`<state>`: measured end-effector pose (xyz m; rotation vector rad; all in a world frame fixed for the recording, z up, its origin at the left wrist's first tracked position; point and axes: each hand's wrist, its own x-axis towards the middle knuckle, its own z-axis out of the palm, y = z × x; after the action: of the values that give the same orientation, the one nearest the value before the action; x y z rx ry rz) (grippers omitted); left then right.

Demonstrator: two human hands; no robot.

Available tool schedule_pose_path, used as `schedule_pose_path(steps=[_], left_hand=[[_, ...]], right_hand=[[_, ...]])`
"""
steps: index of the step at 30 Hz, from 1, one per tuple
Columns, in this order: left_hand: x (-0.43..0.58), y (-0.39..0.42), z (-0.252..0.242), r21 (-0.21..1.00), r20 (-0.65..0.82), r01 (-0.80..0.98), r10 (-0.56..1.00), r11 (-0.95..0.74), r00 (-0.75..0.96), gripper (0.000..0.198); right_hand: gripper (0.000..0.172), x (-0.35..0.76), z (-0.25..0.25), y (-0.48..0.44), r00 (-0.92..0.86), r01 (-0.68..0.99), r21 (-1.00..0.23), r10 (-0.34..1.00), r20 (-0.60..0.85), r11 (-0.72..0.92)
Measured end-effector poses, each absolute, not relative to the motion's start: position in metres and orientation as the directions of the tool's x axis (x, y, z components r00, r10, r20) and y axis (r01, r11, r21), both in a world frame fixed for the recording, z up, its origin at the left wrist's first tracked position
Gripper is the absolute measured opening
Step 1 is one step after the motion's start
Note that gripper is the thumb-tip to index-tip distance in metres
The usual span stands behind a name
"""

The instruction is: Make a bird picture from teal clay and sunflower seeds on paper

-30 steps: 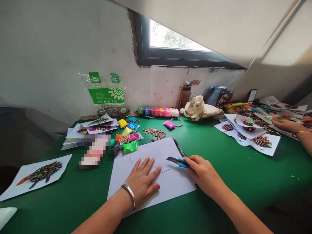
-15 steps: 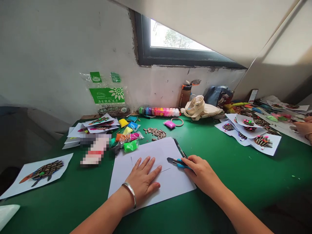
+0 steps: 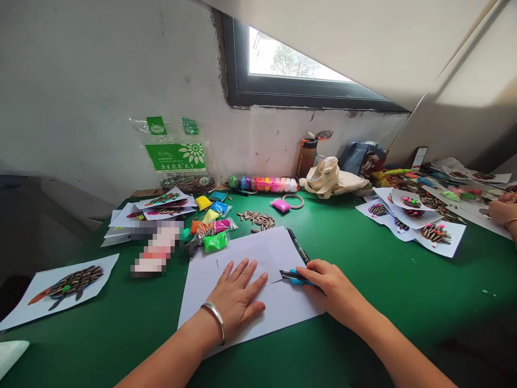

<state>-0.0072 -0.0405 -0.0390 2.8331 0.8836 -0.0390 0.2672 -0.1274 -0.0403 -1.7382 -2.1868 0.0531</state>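
Observation:
White paper [image 3: 278, 312] lies on the green table, with a short slit at its upper left and a longer cut line near the middle. My left hand [image 3: 242, 293], a silver bangle at the wrist, rests flat on it with fingers spread. My right hand [image 3: 333, 288] is closed on a blue utility knife [image 3: 297, 276], whose blade tip meets the right end of the longer line. A black pen [image 3: 298, 245] lies at the paper's upper right edge, just beyond my right hand.
Colored clay packets [image 3: 216, 242] touch the paper's upper left corner, with sunflower seeds [image 3: 258, 220] behind it. Seed pictures lie left [image 3: 75, 288] and right [image 3: 440, 237]. A bottle [image 3: 307, 159] and cloth bag [image 3: 333, 180] stand by the wall. Another person's hand [image 3: 501, 210] is far right.
My right hand and the knife have shifted slightly; the blade tip has come down to the right end of the cut line. My left hand stays flat on the paper.

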Motion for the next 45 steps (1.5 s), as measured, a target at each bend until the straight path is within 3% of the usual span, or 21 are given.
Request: schedule_pose_path(steps=[10, 21, 30, 45], left_hand=[[-0.005, -0.04, -0.036, 0.193, -0.124, 0.572, 0.558, -0.797, 0.82, 0.055], [-0.004, -0.041, -0.034, 0.198, -0.136, 0.582, 0.566, -0.789, 0.813, 0.059], [-0.011, -0.036, -0.049, 0.132, -0.048, 0.55, 0.549, -0.825, 0.835, 0.061], [-0.015, -0.037, -0.05, 0.13, 0.0, 0.501, 0.506, -0.855, 0.863, 0.071]], right_hand=[[0.039, 0.273, -0.033, -0.137, -0.229, 0.914, -0.298, 0.956, 0.184, 0.276], [0.039, 0.243, -0.032, -0.143, -0.158, 0.952, -0.225, 0.961, 0.227, 0.209], [0.04, 0.227, -0.038, -0.14, -0.118, 0.955, -0.239, 0.963, 0.243, 0.178], [0.043, 0.211, -0.046, -0.137, -0.141, 0.936, -0.265, 0.938, 0.317, 0.231]])
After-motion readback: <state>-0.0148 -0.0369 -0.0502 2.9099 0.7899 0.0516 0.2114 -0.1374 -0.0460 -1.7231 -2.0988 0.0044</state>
